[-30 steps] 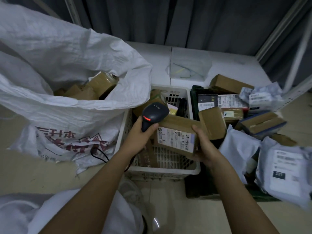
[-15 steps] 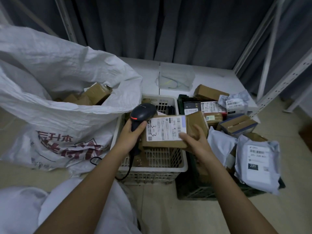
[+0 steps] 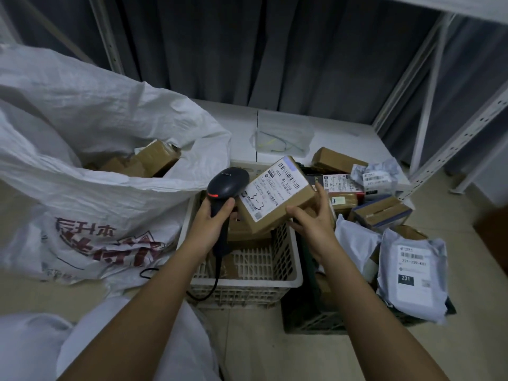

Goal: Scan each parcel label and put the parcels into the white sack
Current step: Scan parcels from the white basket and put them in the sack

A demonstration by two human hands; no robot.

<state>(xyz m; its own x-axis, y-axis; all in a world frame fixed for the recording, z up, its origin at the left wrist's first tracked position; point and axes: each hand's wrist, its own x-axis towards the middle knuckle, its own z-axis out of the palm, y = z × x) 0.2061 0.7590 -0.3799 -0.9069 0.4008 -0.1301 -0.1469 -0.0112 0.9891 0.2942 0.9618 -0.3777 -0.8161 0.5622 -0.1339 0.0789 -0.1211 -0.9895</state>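
My left hand (image 3: 213,218) grips the handle of a black barcode scanner (image 3: 226,182), whose head sits right beside a brown cardboard parcel (image 3: 277,196). My right hand (image 3: 310,218) holds that parcel by its right edge, tilted, with its white label facing up above the white basket (image 3: 247,281). The white sack (image 3: 104,149) stands open on the left with several brown boxes (image 3: 154,160) inside.
A dark crate (image 3: 308,317) on the right holds several brown boxes and grey mailer bags, one mailer (image 3: 412,273) hanging over its front. A white low shelf (image 3: 330,127) with a clear plastic bag lies behind. White metal rack posts (image 3: 428,103) rise at right. The scanner cable loops over the floor.
The parcel has risen and turned, its label now angled up to the right beside the scanner head. My right hand shifted to the parcel's right edge. The camera view tilted upward.
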